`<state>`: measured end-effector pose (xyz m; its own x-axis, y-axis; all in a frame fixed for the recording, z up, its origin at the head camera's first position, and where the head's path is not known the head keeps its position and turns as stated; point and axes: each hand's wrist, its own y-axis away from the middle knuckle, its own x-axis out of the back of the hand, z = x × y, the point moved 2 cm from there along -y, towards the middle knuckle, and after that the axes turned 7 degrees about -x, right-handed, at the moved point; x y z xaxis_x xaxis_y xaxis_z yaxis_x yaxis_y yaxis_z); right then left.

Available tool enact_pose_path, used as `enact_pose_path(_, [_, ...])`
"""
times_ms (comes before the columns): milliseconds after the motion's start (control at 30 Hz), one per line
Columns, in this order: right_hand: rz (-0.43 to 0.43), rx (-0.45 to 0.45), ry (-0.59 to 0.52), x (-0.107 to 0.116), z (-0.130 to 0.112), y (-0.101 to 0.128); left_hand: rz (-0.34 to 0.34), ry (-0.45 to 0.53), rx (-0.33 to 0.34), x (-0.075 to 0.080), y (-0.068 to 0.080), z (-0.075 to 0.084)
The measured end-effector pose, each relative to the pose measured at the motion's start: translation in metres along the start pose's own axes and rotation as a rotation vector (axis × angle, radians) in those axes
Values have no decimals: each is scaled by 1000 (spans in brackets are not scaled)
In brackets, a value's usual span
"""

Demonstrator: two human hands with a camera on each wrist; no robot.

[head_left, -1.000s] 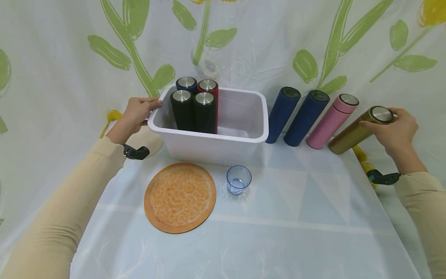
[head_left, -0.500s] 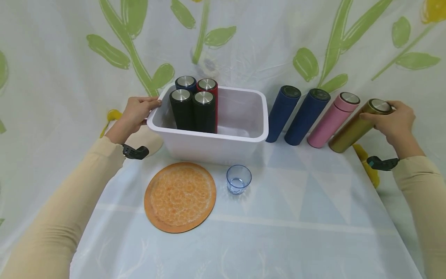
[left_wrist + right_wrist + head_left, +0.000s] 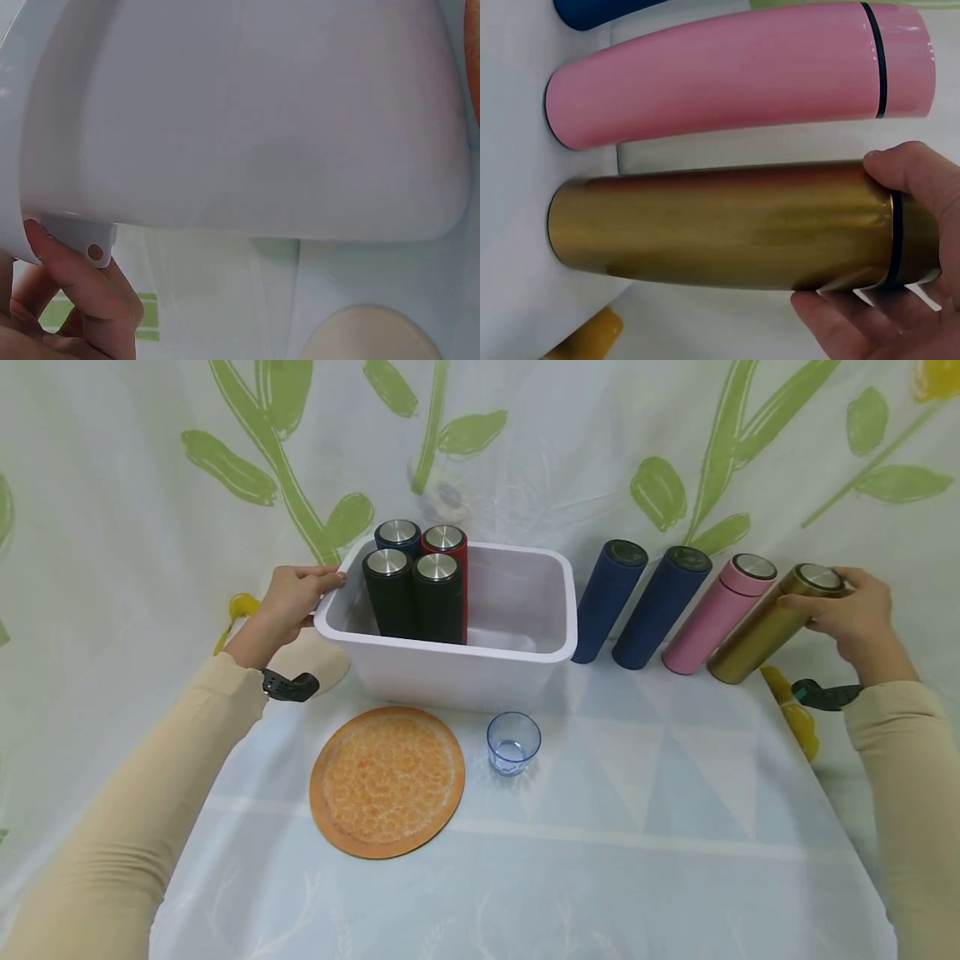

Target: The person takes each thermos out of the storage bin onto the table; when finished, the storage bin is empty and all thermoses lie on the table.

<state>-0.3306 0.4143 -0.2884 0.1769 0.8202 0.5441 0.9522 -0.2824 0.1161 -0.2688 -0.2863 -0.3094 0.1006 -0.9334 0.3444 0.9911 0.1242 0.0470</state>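
My left hand (image 3: pixel 295 597) grips the left rim of a white plastic bin (image 3: pixel 450 681); in the left wrist view, curled fingers (image 3: pixel 90 289) hold the bin's edge. Inside the bin's left half stand two black thermos bottles (image 3: pixel 437 602), a blue one (image 3: pixel 397 533) and a red one (image 3: pixel 466 577), all with silver ends up. At the right, my right hand (image 3: pixel 855 614) grips a gold thermos bottle (image 3: pixel 761 631) near its top, thumb on one side and fingers on the other. The gold bottle stands on its base beside a pink thermos bottle (image 3: pixel 716 618).
Two dark blue thermos bottles (image 3: pixel 611 602) stand between the bin and the pink bottle. In front of the bin are a round orange mat (image 3: pixel 386 785) and a clear blue-tinted glass (image 3: pixel 513 745). The table's right edge runs just past the gold bottle. A flowered curtain hangs behind.
My right hand and the top of the gold bottle have shifted up and slightly left in view, closer to the pink bottle. The left hand keeps its hold on the bin.
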Motion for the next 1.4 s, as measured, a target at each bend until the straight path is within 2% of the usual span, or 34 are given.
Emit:
enact_pose_path(333, [-54,9,2,1,5,-4,6,5,-5,2,1,0])
enact_pose_path(700, [-43,23,5,-1,8,0,-7,18,-6,0,4,1])
enact_pose_path(967, [-51,-67,47,9,13,13,-4,-3,-10,-1,6,-1])
enact_pose_path(1133, [-8,-41,39,16,9,22,0,-5,-23,0,4,-1])
enact_pose_path(1400, [48,40,130,21,-5,40,-13,5,-25,0,5,0])
